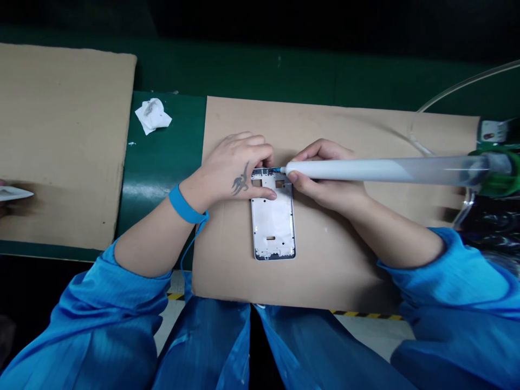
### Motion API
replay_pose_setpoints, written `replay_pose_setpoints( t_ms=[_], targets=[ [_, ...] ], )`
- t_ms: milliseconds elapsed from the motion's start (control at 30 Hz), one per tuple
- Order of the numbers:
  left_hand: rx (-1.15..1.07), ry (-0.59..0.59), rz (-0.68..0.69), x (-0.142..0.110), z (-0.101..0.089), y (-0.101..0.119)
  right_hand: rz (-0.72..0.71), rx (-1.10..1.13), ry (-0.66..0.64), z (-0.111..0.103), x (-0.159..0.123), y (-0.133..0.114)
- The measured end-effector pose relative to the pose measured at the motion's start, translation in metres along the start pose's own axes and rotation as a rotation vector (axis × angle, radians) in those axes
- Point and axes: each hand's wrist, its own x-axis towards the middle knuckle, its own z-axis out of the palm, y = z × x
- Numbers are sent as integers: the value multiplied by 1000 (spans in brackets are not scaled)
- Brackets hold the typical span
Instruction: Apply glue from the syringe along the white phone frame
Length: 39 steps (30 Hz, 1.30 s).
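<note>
A silver phone mid-frame (273, 216) lies upright on a cardboard sheet (325, 271), with cut-out openings and a white inner plate. My left hand (235, 168) rests over its upper left corner, fingers curled around that end and pinning it down. My right hand (320, 176) grips a white dispensing syringe (365, 170), which lies nearly level across the view. The syringe's fine blue tip (279, 170) touches or nearly touches the top edge of the mid-frame. The hands hide part of that top end.
A blue anti-static strap (187, 205) circles my left wrist. A crumpled tissue (153, 116) lies on the green mat (162, 184). A second cardboard sheet (60, 135) is at left, where another person's hand (3, 195) holds something white. A clear tube (459, 89) curves from a green fitting (493, 173).
</note>
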Motion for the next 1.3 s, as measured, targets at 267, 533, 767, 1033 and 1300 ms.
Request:
replay_pose_setpoints(
  t_ms=[267, 533, 767, 1033, 1300],
  targets=[
    [-24, 7, 0, 0, 0, -1, 7, -18, -10, -1, 0, 0],
    [-41, 9, 13, 1, -1, 1, -19, -35, -29, 0, 1, -5],
    [-51, 0, 5, 2, -1, 1, -18, -41, -59, 0, 1, -4],
    [-47, -1, 3, 2, -1, 1, 4, -34, -38, -2, 0, -6],
    [-51, -2, 2, 1, -1, 1, -4, -24, -21, -2, -2, -2]
  ],
)
